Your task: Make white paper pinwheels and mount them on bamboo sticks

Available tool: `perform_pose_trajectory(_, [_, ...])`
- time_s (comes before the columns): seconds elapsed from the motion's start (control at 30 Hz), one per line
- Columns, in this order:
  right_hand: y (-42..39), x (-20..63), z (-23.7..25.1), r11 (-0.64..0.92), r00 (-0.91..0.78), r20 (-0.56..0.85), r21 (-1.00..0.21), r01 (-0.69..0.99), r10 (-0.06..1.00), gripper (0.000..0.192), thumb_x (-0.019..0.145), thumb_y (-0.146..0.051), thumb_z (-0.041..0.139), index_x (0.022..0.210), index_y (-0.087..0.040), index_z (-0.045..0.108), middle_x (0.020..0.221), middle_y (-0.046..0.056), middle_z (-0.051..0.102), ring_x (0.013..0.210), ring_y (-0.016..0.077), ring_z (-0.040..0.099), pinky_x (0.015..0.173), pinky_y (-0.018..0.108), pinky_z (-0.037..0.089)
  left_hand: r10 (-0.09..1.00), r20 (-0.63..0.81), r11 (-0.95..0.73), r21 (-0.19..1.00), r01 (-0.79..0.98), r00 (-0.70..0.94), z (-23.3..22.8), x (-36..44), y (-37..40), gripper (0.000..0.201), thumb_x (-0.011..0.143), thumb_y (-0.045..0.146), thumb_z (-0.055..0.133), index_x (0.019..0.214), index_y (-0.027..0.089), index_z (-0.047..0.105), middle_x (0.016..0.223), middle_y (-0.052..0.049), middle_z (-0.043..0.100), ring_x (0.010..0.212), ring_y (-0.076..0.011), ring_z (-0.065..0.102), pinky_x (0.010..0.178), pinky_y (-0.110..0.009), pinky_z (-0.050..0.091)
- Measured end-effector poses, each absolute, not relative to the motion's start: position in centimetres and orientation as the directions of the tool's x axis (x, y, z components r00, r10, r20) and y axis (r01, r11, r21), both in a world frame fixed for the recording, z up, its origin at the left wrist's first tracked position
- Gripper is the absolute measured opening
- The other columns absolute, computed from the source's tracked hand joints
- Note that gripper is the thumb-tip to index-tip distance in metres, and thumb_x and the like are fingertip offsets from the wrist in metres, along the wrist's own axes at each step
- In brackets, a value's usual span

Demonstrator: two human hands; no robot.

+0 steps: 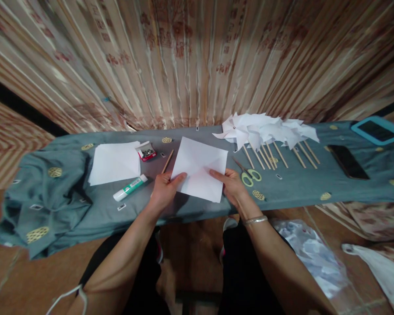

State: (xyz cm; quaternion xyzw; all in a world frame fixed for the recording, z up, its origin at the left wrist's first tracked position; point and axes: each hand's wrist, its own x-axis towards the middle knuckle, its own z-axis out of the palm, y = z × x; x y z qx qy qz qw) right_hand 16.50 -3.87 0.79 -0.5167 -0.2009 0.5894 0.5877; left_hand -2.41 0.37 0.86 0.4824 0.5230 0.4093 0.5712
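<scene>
A square sheet of white paper [200, 164] is held over the table between both hands. My left hand [166, 188] pinches its left lower edge, thumb on top. On the right side, my right hand [231, 183] grips the paper the same way, thumb lying on its face; a metal bangle circles that wrist. Behind my left hand lies a thin wooden stick [167, 161]. Green-handled scissors [248, 173] rest just beyond my right hand. Left of the held sheet are a glue stick [130, 188], an open small red box of metal pins [146, 152] and a stack of white paper [114, 162].
Several white paper pinwheels [265, 131] on wooden sticks lie in a row at the back right. A dark phone [347, 162] and a blue-framed tablet [379, 130] lie farther right. Bunched grey cloth [49, 197] covers the table's left end. A plastic bag of paper scraps [310, 251] sits on the floor.
</scene>
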Motion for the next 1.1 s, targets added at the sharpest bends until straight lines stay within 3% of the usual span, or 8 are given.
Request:
perform_pose_trajectory(0.27, [-3.6, 16.7, 0.4, -0.183, 0.238, -0.309, -0.881, -0.436, 0.921, 0.039, 0.046, -0.041, 0.091, 0.075, -0.021, 0.075, 0.078, 0.001, 0.078, 0.069, 0.0182, 0.068, 0.076, 0.036, 0.054, 0.949, -0.244, 0.221, 0.967, 0.129, 0.201, 0.4, -3.0, 0.2, 0.036, 0.053, 0.047, 0.081, 0.067, 0.014, 0.075, 0.06, -0.002, 0.068, 0.056, -0.0141, 0.055, 0.054, -0.024, 0.04])
perform_pose_trajectory(0.33, [-3.7, 18.2, 0.4, -0.143, 0.305, -0.222, -0.955, -0.259, 0.926, 0.04, 0.056, -0.054, 0.083, 0.077, -0.021, 0.075, 0.079, 0.003, 0.077, 0.07, 0.0204, 0.068, 0.074, 0.037, 0.053, 0.956, -0.238, 0.225, 0.97, 0.091, 0.172, 0.6, -3.2, 0.2, 0.036, 0.052, 0.046, 0.083, 0.07, 0.015, 0.077, 0.065, -0.003, 0.071, 0.06, -0.0162, 0.059, 0.059, -0.026, 0.044])
perform_pose_trajectory(0.4, [-4.2, 20.5, 0.5, -0.093, 0.423, -0.046, -0.992, 0.09, 0.905, 0.044, 0.073, -0.063, 0.066, 0.081, -0.02, 0.075, 0.082, 0.006, 0.076, 0.077, 0.0235, 0.068, 0.075, 0.038, 0.052, 0.971, -0.215, 0.213, 0.977, 0.023, 0.106, 1.0, -3.5, 0.3, 0.037, 0.052, 0.045, 0.084, 0.072, 0.015, 0.077, 0.069, -0.005, 0.074, 0.063, -0.0173, 0.061, 0.063, -0.028, 0.047])
perform_pose_trajectory(0.5, [-5.5, 24.1, 0.2, -0.236, 0.481, 0.209, -0.667, 0.707, 0.851, 0.039, 0.089, -0.049, 0.052, 0.101, -0.018, 0.074, 0.098, 0.014, 0.075, 0.089, 0.0297, 0.068, 0.081, 0.042, 0.049, 0.981, -0.193, 0.193, 0.979, -0.07, 0.013, 1.8, -4.0, 0.7, 0.036, 0.051, 0.043, 0.086, 0.07, 0.014, 0.077, 0.072, -0.006, 0.075, 0.064, -0.0176, 0.063, 0.066, -0.029, 0.049])
perform_pose_trajectory(0.57, [-6.4, 25.6, -0.2, -0.312, 0.419, 0.232, -0.386, 0.868, 0.878, 0.037, 0.091, -0.036, 0.047, 0.106, -0.014, 0.072, 0.097, 0.02, 0.073, 0.09, 0.0329, 0.067, 0.08, 0.045, 0.049, 0.981, -0.193, 0.189, 0.975, -0.113, -0.021, 2.1, -4.2, 1.0, 0.036, 0.051, 0.041, 0.086, 0.071, 0.013, 0.077, 0.074, -0.007, 0.075, 0.066, -0.018, 0.064, 0.067, -0.03, 0.05])
perform_pose_trajectory(0.7, [-7.3, 26.3, -1.0, -0.246, 0.283, 0.258, -0.169, 0.955, 0.924, 0.035, 0.091, -0.029, 0.045, 0.111, -0.015, 0.069, 0.1, 0.019, 0.072, 0.093, 0.0327, 0.064, 0.082, 0.044, 0.05, 0.986, -0.155, 0.144, 0.979, -0.146, -0.067, 2.0, -4.2, 1.6, 0.033, 0.052, 0.038, 0.085, 0.072, 0.013, 0.077, 0.076, -0.006, 0.076, 0.068, -0.0179, 0.066, 0.072, -0.031, 0.052])
perform_pose_trajectory(0.9, [-6.9, 25.9, -0.4, -0.317, 0.351, 0.175, -0.197, 0.928, 0.92, 0.034, 0.092, -0.029, 0.047, 0.112, -0.012, 0.068, 0.111, 0.023, 0.068, 0.104, 0.0357, 0.062, 0.091, 0.047, 0.047, 0.989, -0.136, 0.122, 0.975, -0.184, -0.065, 1.7, -4.1, 2.1, 0.031, 0.053, 0.035, 0.086, 0.074, 0.014, 0.077, 0.076, -0.005, 0.076, 0.069, -0.0181, 0.067, 0.077, -0.033, 0.052])
perform_pose_trajectory(1.1, [-7.7, 25.6, -0.3, -0.294, 0.311, 0.115, -0.145, 0.945, 0.943, 0.03, 0.088, -0.023, 0.052, 0.112, -0.014, 0.067, 0.11, 0.019, 0.069, 0.096, 0.0306, 0.067, 0.086, 0.041, 0.051, 0.988, -0.134, 0.112, 0.964, -0.241, -0.076, 2.0, -3.9, 2.1, 0.029, 0.05, 0.033, 0.085, 0.07, 0.014, 0.076, 0.074, -0.004, 0.075, 0.066, -0.0171, 0.065, 0.072, -0.031, 0.052])
